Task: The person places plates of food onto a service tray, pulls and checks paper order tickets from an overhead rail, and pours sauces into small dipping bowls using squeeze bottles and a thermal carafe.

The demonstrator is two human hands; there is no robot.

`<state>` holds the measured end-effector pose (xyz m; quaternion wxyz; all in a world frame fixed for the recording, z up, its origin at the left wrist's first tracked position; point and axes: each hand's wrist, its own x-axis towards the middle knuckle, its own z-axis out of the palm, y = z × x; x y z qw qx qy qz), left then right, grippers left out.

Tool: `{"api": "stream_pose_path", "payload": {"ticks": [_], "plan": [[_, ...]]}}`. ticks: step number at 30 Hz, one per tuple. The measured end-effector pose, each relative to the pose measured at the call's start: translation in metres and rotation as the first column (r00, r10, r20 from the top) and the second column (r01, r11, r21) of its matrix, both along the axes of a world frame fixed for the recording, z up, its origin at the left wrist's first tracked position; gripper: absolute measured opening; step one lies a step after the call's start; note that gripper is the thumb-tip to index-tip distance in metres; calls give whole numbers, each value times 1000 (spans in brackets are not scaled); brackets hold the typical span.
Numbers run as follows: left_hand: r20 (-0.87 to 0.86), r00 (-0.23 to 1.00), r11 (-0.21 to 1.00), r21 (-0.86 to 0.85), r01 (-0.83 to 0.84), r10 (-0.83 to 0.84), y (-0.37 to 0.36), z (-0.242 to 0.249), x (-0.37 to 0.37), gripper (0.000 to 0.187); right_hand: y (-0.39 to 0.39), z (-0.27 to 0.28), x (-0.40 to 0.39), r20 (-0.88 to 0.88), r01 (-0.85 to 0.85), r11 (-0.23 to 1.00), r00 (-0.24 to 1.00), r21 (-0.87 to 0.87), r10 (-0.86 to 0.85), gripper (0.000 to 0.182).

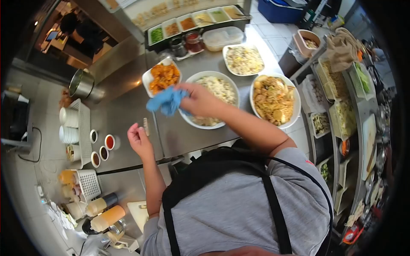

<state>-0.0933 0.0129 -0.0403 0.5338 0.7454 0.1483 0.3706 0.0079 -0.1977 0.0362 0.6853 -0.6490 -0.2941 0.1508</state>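
My right hand (197,99) is closed on a crumpled blue cloth (165,100), held above the steel counter (175,143). Beneath and behind that hand is a large round white bowl of rice (218,87), partly hidden by my hand and forearm. An orange, saucy dish (164,77) in a white bowl lies just beyond the cloth. My left hand (139,135) is over the counter with its fingers curled; whether they hold anything is too small to tell. Close beside it lies a small light strip (146,126). A noodle bowl (273,100) stands right of my right forearm.
A square dish of rice (244,59) stands at the back, near a clear lidded container (223,38) and a row of topping trays (192,23). Sauce cups (103,152), white baskets (88,184) and bottles (107,218) are left. Shelves (337,123) stand right.
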Motion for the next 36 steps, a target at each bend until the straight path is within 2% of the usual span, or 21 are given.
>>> {"api": "stream_pose_path", "payload": {"ticks": [3, 5, 6, 7, 8, 9, 12, 16, 18, 20, 21, 22, 23, 24, 25, 26, 29, 31, 32, 34, 36], "plan": [[-229, 872, 894, -229, 384, -433, -83, 23, 9, 17, -96, 54, 15, -242, 209, 974, 953, 91, -182, 18], [-337, 603, 691, -356, 629, -723, -145, 22, 21, 20, -164, 51, 29, -75, 422, 876, 906, 233, -417, 27], [-407, 386, 552, -472, 687, -828, -168, 12, 27, 31, -201, 50, 34, -1, 495, 832, 859, 249, -511, 31], [-386, 333, 505, -554, 662, -860, -193, -2, 31, 39, -241, 50, 31, -45, 504, 842, 862, 195, -505, 36], [-359, 286, 457, -630, 628, -888, -214, -16, 35, 47, -268, 36, 31, -120, 678, 704, 733, 211, -669, 38], [-380, 285, 474, -667, 574, -880, -231, -28, 40, 48, -298, 29, 29, -164, 684, 720, 729, 120, -665, 34], [-392, 290, 485, -762, 429, -873, -269, -52, 54, 54, -364, -37, 25, -55, 761, 529, 551, -377, -833, 22], [-289, 476, 485, -797, 361, -830, -295, -63, 63, 40, -380, -127, 8, -184, 631, 610, 608, -479, -773, 32], [-239, 559, 499, -781, 375, -794, -301, -73, 65, 34, -362, -122, 3, -341, 653, 648, 551, -392, -761, 31], [-453, 482, 648, -652, 395, -750, -298, -69, 65, 30, -361, -120, 2, -431, 608, 701, 556, -372, -711, 33], [-492, 603, 776, -332, 536, -627, -300, -92, 64, 26, -367, -124, 6, -481, 536, 772, 606, -342, -634, 35], [-367, 643, 733, -459, 503, -672, -304, -79, 58, 25, -365, -121, 5, -485, 560, 767, 601, -313, -636, 31], [-208, 696, 702, -441, 560, -687, -310, -105, 58, 24, -362, -112, 1, -491, 582, 762, 595, -284, -637, 27], [-273, 696, 733, -427, 530, -663, -308, -82, 50, 26, -358, -99, -3, -473, 563, 775, 621, -286, -625, 28], [-367, 697, 788, -280, 549, -616, -296, -53, 41, 29, -352, -84, -6, -454, 554, 781, 639, -288, -621, 29], [-286, 754, 806, -223, 548, -591, -288, -45, 34, 32, -343, -70, -8, -443, 528, 818, 692, -228, -570, 28], [-300, 742, 774, -451, 444, -600, -246, -5, 8, 32, -299, -29, -13, -411, 433, 895, 800, -111, -438, 28], [-306, 819, 844, -408, 349, -486, -203, 14, -19, 31, -252, -15, -12, -342, 338, 932, 866, -133, -364, 29], [-104, 880, 789, -500, 357, -463, -185, 4, -32, 31, -225, -10, -13, -315, 286, 947, 894, -144, -318, 29], [-45, 886, 737, -574, 355, -462, -138, 36, -77, 31, -166, -14, -15, -230, 149, 965, 953, -216, -198, 33], [-59, 965, 778, -605, 170, -257, -91, 19, -115, 28, -99, -22, -21, -206, 65, 914, 966, -401, -159, 35]]}}
